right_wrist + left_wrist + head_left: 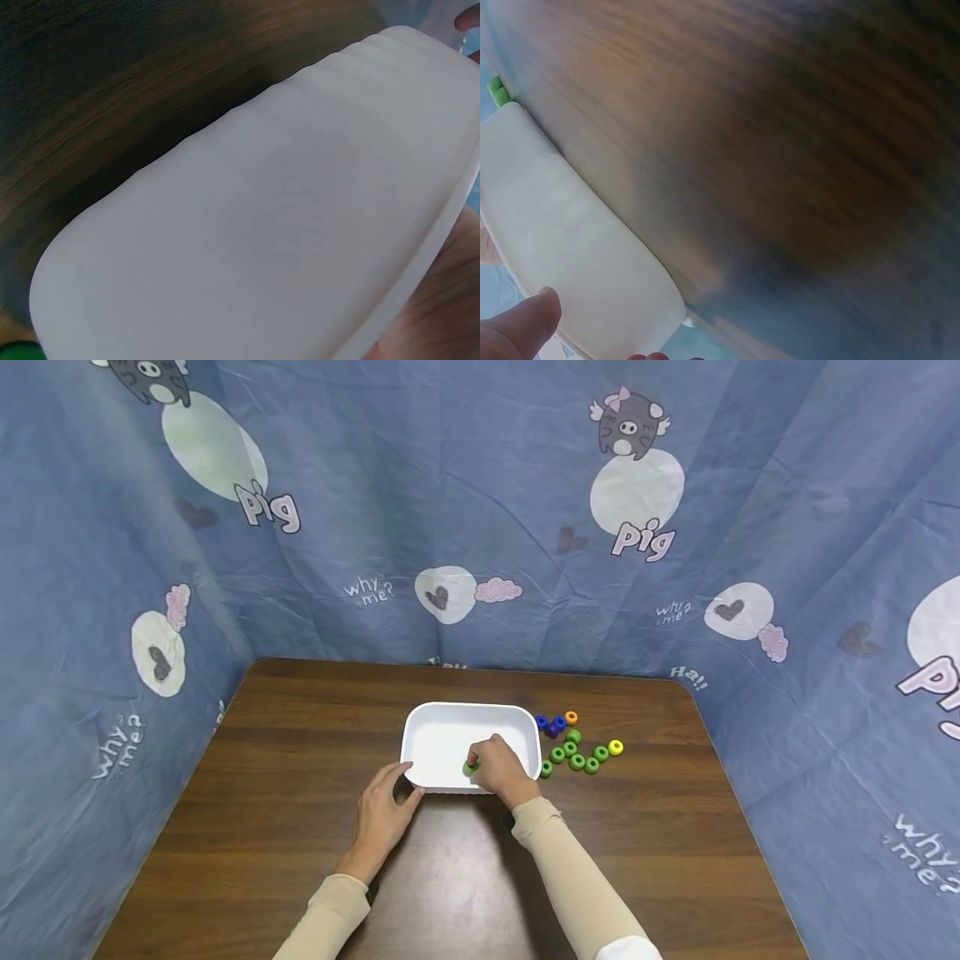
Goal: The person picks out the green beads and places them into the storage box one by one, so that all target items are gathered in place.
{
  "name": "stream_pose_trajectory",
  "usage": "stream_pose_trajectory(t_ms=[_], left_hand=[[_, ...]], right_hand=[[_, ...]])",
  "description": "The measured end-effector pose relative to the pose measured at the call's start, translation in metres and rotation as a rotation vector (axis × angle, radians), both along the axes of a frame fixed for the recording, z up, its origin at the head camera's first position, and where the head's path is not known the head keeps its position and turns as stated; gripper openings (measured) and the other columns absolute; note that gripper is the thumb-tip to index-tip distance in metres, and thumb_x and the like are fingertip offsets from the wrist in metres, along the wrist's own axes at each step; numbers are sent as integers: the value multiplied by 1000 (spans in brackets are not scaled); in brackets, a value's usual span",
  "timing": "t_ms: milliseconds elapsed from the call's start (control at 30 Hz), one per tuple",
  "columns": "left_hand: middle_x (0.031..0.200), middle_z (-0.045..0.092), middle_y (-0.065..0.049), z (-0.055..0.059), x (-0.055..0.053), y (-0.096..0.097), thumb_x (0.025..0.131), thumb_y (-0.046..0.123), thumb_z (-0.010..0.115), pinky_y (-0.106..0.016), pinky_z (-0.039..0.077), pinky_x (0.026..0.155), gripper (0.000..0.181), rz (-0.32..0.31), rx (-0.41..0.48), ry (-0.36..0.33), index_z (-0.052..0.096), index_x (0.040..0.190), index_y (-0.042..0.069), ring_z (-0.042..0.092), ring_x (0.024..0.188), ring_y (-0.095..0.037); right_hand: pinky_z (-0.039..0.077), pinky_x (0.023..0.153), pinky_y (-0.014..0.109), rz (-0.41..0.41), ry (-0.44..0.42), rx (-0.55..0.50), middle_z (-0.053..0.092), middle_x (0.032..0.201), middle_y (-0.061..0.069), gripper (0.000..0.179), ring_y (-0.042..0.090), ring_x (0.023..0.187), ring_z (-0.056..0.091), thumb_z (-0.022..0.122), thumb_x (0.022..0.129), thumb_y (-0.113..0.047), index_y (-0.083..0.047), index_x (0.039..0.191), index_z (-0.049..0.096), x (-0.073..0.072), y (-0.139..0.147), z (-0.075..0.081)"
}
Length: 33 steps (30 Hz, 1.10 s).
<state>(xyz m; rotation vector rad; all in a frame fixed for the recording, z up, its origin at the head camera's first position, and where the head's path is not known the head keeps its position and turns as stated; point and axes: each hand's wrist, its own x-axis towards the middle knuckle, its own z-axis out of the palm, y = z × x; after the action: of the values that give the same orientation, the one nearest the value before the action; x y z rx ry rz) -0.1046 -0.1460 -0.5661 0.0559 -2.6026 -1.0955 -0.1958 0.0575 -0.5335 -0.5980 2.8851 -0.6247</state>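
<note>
A white rectangular tray (442,707) sits on the table. My left hand (381,817) holds its near left corner, the thumb at the front side and the fingers at the left rim. In the left wrist view the left thumb (532,322) lies against the tray wall (577,247). Inside the tray, my right hand (501,768) pinches a green ring-shaped bead (469,769) low over the floor. The right wrist view shows mainly the tray's outer wall (247,217); the right hand's fingers and the bead are hidden behind it.
Right of the tray lie several green beads (577,762), a few blue beads (559,723), an orange bead (572,717) and a yellow bead (616,747). The brown wooden table (315,718) is backed by a blue printed curtain (480,485).
</note>
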Motion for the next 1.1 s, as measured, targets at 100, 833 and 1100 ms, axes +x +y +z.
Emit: stream_pose_trajectory(t_ms=[100, 833, 1100], left_hand=[[132, 65, -16, 2, -2, 0, 83, 19, 83, -54, 55, 104, 47, -1, 4, -19, 68, 126, 7, 63, 122, -37], [129, 67, -16, 1, -4, 2, 81, 16, 84, -53, 54, 106, 47, 17, 39, 4, 68, 125, 6, 63, 122, -37], [129, 67, -15, -1, -4, 2, 81, 18, 84, -53, 54, 106, 47, 17, 49, 0, 69, 125, 7, 64, 123, -36]], right_hand=[[52, 70, 25, 7, 3, -7, 71, 84, 1, 20, 16, 81, 49, 73, 70, 3, -11, 83, 76, -2, 1, 0], [58, 78, 43, -201, 187, -358, 76, 101, 12, 20, 30, 91, 65, 79, 84, -12, -6, 103, 75, -4, 60, 37], [57, 82, 46, -427, 124, -406, 74, 107, 17, 25, 37, 100, 65, 77, 86, -13, -4, 109, 74, 7, 118, 29]])
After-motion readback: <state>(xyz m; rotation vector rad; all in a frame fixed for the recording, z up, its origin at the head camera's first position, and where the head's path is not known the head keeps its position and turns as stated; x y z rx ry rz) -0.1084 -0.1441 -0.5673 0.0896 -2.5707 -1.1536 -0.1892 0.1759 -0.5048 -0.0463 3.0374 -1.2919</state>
